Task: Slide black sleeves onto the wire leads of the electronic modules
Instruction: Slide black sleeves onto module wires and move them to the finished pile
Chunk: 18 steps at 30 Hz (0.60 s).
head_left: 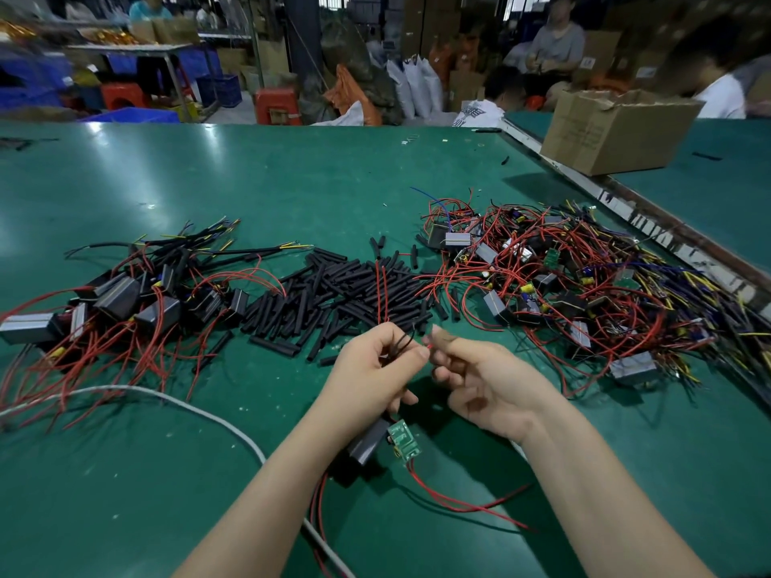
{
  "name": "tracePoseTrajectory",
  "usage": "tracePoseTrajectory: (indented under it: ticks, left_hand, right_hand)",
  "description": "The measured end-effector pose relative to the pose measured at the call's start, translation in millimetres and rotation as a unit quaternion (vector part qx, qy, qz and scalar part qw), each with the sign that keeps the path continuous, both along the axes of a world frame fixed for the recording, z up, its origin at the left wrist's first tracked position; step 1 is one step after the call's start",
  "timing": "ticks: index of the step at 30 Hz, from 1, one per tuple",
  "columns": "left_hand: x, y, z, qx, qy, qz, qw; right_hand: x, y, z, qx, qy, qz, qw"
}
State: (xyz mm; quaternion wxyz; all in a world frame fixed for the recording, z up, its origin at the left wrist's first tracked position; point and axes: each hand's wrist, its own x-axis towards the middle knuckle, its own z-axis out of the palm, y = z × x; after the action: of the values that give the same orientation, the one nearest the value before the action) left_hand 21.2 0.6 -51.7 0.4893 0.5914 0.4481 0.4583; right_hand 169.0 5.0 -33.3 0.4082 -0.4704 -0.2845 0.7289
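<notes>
I see a wide green bench (292, 181), glossy with light patches at the far left and flecked with small scraps. My left hand (371, 369) has its grip pinched around thin black wire leads (400, 342) just above the near middle of the bench. My right hand (479, 377) sits just beside it, thumb and forefinger pressed together on a red wire tip; the motion blur hides finer detail. Below my left hand hangs an electronic module (386, 442), a dark block with a small green board, its red wires trailing toward me.

A heap of black sleeves (333, 289) lies in the middle of the bench. To its left is a pile of sleeved modules (125, 298); to its right, a tangle of unsleeved modules (584, 277) with red, yellow and blue wires. A white cable (187, 406) curves across the near left.

A metal rail (626, 202) divides this bench from another at the right, which carries a cardboard box (605, 135). Beyond are seated people, red stools (277, 106), blue crates (221, 89), white sacks and stacked cartons.
</notes>
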Motion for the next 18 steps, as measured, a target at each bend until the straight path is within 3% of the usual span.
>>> tracePoseTrajectory:
  ticks: [6,11,13,16,18]
  left_hand:
    - [1,3,5,-0.135,-0.145,-0.009,0.98]
    - [-4,5,7,-0.192,-0.211,-0.055,0.957]
    - [-5,5,7,-0.211,-0.238,-0.068,0.946]
    - [-8,6,10,-0.25,-0.271,-0.081,0.926]
    - [-10,7,11,-0.286,-0.311,-0.089,0.902]
  right_hand:
    - [9,1,4,0.161,-0.111,0.004,0.981]
    - [11,1,3,0.3,-0.199,-0.038,0.932]
    - [10,1,1,0.407,-0.256,-0.067,0.874]
    - [11,3,-10,0.59,-0.4,-0.102,0.694]
    - [10,5,-15,0.615,-0.424,-0.116,0.654]
